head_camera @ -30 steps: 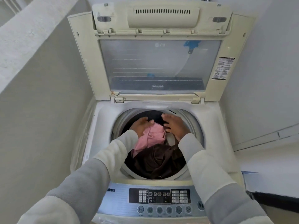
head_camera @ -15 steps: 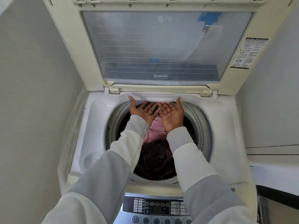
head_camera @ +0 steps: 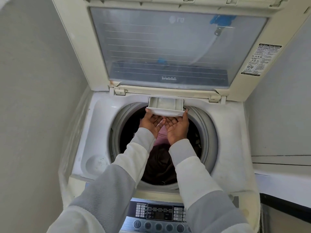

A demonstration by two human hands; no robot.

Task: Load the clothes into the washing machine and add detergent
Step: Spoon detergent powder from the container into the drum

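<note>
Now | detergent drawer slid out, flush before | left hand and right hand grip its front

Hands: left hand and right hand have their finger ends hidden under the detergent drawer
Lid: top cut off
Warning sticker: print too small
Control panel: bottom cut off
Pink garment: mostly behind wrists

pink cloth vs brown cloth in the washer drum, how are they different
Colour: the pink cloth is light, the brown cloth very dark. Place: the pink cloth lies toward the detergent drawer at the back, the brown cloth toward the front. The pink cloth shows less than the brown cloth. Both lie inside the drum.
</note>
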